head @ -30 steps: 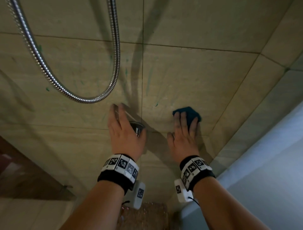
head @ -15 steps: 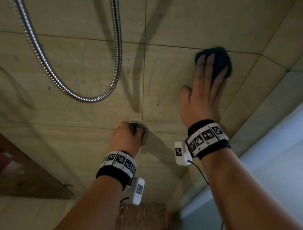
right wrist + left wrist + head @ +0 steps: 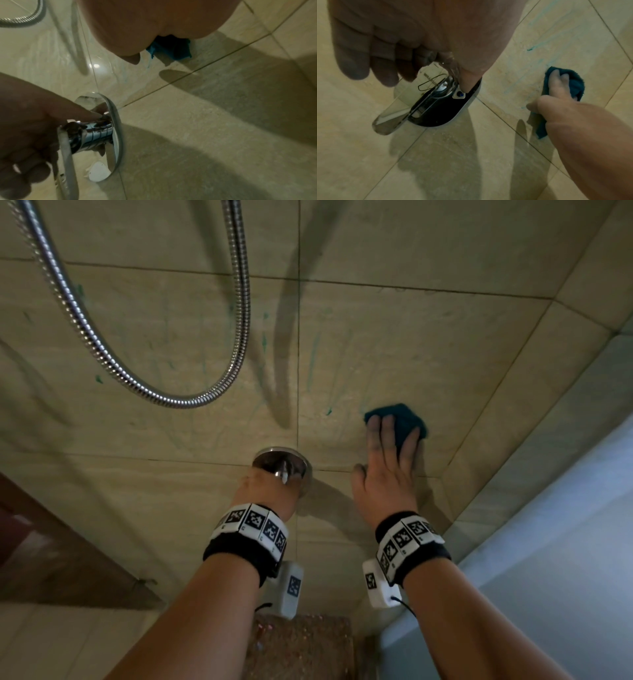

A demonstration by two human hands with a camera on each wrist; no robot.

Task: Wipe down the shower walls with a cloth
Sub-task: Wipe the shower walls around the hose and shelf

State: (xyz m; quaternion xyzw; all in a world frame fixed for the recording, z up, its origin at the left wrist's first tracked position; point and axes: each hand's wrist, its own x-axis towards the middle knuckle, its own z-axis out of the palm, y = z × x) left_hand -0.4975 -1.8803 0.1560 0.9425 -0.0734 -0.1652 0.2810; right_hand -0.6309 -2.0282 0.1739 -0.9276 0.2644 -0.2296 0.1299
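A: How far along is the wipe?
B: Midway, I'd judge. The right hand (image 3: pixel 385 470), fingers flat, presses the dark teal folded cloth (image 3: pixel 406 419) to the beige tiled wall (image 3: pixel 428 344) at centre right; teal streaks remain left of it.
A: The other hand?
B: The left hand (image 3: pixel 262 491) curls round the chrome lever tap (image 3: pixel 399 115), lower centre; a ribbed metal shower hose (image 3: pixel 102 350) loops upper left.

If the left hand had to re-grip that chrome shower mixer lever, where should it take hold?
Judging from the left wrist view, grip the chrome shower mixer lever at its flat, free paddle end, coming from below: it juts down-left clear of the round wall plate, leaving room for fingers to wrap.
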